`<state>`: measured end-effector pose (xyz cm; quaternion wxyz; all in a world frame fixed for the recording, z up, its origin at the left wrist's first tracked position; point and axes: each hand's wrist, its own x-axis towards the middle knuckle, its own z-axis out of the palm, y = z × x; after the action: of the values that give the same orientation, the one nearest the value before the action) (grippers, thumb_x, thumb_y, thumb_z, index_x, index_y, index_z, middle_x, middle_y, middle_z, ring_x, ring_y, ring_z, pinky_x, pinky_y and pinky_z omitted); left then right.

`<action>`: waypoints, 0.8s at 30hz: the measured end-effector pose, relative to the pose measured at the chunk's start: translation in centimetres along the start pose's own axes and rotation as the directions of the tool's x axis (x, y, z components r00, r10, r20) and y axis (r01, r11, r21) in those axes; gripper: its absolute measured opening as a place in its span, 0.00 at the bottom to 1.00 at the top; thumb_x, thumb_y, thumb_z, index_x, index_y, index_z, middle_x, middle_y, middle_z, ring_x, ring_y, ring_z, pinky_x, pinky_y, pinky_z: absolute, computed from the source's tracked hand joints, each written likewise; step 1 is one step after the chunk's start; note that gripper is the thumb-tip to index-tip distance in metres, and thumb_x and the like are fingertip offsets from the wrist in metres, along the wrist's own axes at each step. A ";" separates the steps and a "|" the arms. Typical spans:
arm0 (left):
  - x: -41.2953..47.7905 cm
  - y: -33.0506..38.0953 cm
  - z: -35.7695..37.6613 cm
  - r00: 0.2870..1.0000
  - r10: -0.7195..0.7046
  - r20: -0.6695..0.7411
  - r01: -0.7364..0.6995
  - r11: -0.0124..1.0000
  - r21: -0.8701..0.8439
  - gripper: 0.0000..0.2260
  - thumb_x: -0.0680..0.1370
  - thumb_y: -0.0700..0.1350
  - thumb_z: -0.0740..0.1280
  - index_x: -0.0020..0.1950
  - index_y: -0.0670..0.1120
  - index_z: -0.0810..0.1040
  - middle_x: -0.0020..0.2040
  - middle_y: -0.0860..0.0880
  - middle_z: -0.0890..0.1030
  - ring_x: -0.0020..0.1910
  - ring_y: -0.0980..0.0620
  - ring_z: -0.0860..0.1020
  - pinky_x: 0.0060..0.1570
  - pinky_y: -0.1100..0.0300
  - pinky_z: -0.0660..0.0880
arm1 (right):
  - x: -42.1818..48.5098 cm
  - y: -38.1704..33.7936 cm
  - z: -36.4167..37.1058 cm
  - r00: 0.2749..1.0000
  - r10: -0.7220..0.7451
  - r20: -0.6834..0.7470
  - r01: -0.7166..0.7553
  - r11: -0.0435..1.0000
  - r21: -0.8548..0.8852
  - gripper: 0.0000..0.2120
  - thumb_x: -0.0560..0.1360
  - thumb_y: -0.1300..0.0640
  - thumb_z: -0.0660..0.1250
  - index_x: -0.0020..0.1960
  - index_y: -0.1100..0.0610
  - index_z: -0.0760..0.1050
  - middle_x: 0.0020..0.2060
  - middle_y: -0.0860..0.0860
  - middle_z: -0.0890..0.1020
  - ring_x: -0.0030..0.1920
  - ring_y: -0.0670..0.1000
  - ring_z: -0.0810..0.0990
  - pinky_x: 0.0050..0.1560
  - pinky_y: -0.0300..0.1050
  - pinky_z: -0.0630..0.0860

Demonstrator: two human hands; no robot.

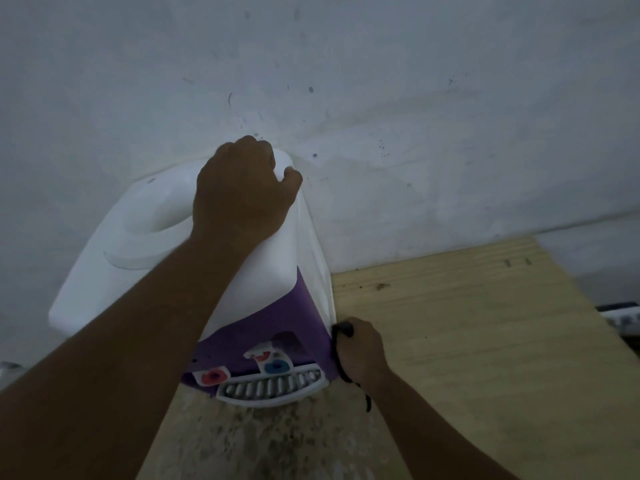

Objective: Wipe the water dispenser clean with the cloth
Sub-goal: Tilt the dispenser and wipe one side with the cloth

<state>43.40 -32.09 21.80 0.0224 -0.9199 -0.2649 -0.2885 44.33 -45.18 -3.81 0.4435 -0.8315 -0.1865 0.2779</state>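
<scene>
A white water dispenser (138, 244) with a purple front panel (277, 323) stands against the wall, seen from above. It has a red tap, a blue tap and a white drip tray (270, 388) at the bottom. My left hand (242, 192) grips the dispenser's top back right corner, fingers curled over the edge. My right hand (360, 351) holds a dark cloth (343, 330) bunched in its fist, pressed against the lower right side of the dispenser. Most of the cloth is hidden in the fist.
A light wooden board (485, 323) lies to the right of the dispenser. A stained, speckled surface (259, 441) lies in front of it. The marked white wall (381, 98) is directly behind. A white object (623, 317) shows at the right edge.
</scene>
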 end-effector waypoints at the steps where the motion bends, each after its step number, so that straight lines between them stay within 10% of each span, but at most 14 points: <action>1: 0.0 0.0 0.0 1.000 0.002 -0.001 -0.002 1.000 -0.001 0.12 0.74 0.54 0.63 0.41 0.45 0.74 0.43 0.48 0.78 0.46 0.46 0.75 0.47 0.53 0.71 | -0.5 -0.5 -0.2 1.000 -0.008 -0.027 0.010 0.998 0.059 0.10 0.78 0.62 0.59 0.45 0.56 0.78 0.39 0.48 0.79 0.38 0.45 0.77 0.30 0.28 0.64; 10: -0.1 -0.3 0.4 0.999 0.015 -0.030 -0.014 1.000 0.014 0.13 0.74 0.55 0.62 0.42 0.45 0.76 0.44 0.48 0.78 0.46 0.46 0.75 0.47 0.53 0.70 | -2.3 -5.7 -1.6 0.917 -0.269 -0.296 0.358 0.882 0.307 0.16 0.76 0.67 0.62 0.58 0.54 0.80 0.52 0.47 0.83 0.52 0.43 0.79 0.55 0.38 0.75; 24: 0.0 -0.3 0.4 0.999 0.025 -0.034 -0.024 1.000 0.020 0.14 0.74 0.54 0.63 0.43 0.44 0.76 0.45 0.47 0.79 0.47 0.45 0.76 0.48 0.52 0.72 | 0.2 -8.0 -3.9 0.941 -0.274 -0.196 0.323 0.901 0.291 0.08 0.76 0.61 0.64 0.51 0.57 0.81 0.41 0.48 0.83 0.38 0.40 0.78 0.36 0.28 0.70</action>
<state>43.44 -31.76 21.46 0.0394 -0.9177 -0.2560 -0.3013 46.45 -43.23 4.64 0.6220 -0.7288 -0.2307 0.1694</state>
